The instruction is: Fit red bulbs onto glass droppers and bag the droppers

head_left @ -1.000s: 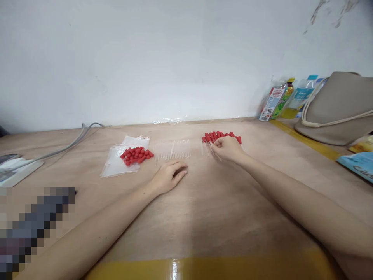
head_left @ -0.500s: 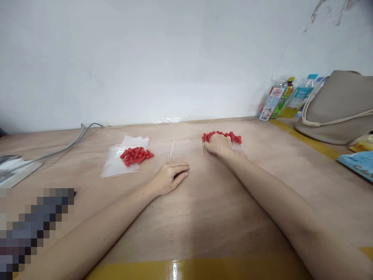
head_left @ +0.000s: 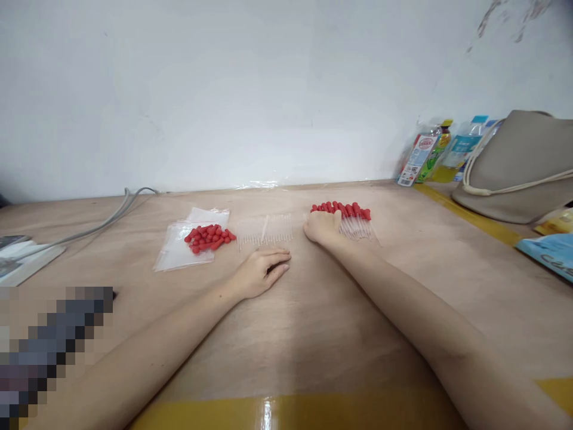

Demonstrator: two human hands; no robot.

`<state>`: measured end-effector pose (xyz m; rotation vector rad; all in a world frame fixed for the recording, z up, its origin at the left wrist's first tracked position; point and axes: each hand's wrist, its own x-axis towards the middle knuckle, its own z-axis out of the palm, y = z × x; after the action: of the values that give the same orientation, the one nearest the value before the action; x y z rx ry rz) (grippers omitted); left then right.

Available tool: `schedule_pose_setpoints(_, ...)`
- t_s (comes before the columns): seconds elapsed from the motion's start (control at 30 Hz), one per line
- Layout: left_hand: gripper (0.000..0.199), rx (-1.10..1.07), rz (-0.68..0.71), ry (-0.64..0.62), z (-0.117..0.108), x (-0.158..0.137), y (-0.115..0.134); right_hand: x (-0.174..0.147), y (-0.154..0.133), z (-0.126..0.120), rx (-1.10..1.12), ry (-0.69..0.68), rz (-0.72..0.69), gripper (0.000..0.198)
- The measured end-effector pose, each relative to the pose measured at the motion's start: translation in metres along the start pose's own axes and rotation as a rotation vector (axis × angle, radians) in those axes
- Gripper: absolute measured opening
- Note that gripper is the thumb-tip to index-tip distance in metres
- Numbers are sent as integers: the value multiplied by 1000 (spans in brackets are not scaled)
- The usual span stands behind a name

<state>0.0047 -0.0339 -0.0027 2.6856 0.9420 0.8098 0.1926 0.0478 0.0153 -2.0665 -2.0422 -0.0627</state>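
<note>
The right grip [head_left: 321, 227] is now over the left end of the row of red-topped sticks [head_left: 349, 220]. A second ago it was nearer the middle, so it has slid left. More of the sticks now show on its right side, lying close together. For the work, this seems to mean that the left end is the part being handled now. The fingers are tucked under the hand, so I cannot tell if they pinch anything. The left grip [head_left: 259, 273] has stayed put. It rests loosely, with a gap between thumb and fingers, and I see nothing in it.

The sticks by the right grip look long, thin and see-through. Each top I can make out is red, round and fat, maybe soft like rubber. The tops point away from the hand, and a few peek out just past it.

Just past the left grip is a row of clear sticks [head_left: 265, 228] with no red tops. They are very thin, and may be glass or plastic. To the left of that grip, a heap of loose red tops [head_left: 206, 238] sits on plastic bags [head_left: 172, 255]. The bags look flat, smooth and cloudy. Under both grips, the worktop [head_left: 250, 346] is light brown, with faint wood lines.
</note>
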Motion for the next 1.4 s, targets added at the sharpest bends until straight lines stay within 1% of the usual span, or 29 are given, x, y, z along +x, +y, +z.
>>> schedule_pose_setpoints(0.1, 27, -9, 0, -7, -1, 0, 0, -2, -2, 0, -6, -2, -23, 24)
schedule_pose_setpoints(0.13, 27, -12, -1, -8, -1, 0, 0, -4, -1, 0, -7, 19, -24, 25)
schedule_pose_setpoints(0.23, 27, -14, -3, -4, -1, -1, 0, -16, 3, 0, -18, 176, -68, 28)
schedule_pose_setpoints(0.3, 26, -15, 6, 9, 0, -1, 0, -28, 10, 1, 2, 281, -153, 29)
schedule_pose_setpoints(0.37, 23, -2, 17, 49, 0, -1, 2, -43, 19, 4, 70, 327, -264, 26)
schedule_pose_setpoints(0.47, 18, 136, 10, 175, -6, 0, 2, -66, 34, 7, 193, 369, -402, 21)
schedule_pose_setpoints(0.53, 16, 303, -32, 255, -14, 2, -4, -78, 43, 8, 234, 390, -455, 20)
schedule_pose_setpoints(0.6, 17, 474, -99, 285, -26, 4, -15, -85, 49, 9, 249, 405, -495, 21)
schedule_pose_setpoints(0.63, 17, 552, -140, 283, -33, 4, -22, -87, 51, 9, 254, 413, -509, 22)
schedule_pose_setpoints(0.67, 18, 620, -179, 251, -39, 3, -30, -87, 52, 9, 257, 422, -514, 22)
schedule_pose_setpoints(0.8, 26, 773, -296, 81, -57, -3, -54, -85, 51, 9, 255, 431, -527, 21)
schedule_pose_setpoints(0.9, 26, 817, -352, -7, -60, -6, -61, -83, 49, 7, 252, 396, -539, 20)
schedule_pose_setpoints(1.0, 25, 829, -374, -75, -60, -7, -63, -83, 49, 6, 260, 373, -528, 20)
schedule_pose_setpoints(1.13, 25, 853, -363, -89, -60, -6, -63, -83, 49, 6, 268, 366, -531, 19)
schedule_pose_setpoints(1.4, 14, 889, -328, -11, -59, -7, -67, -83, 49, 7, 290, 366, -540, 19)
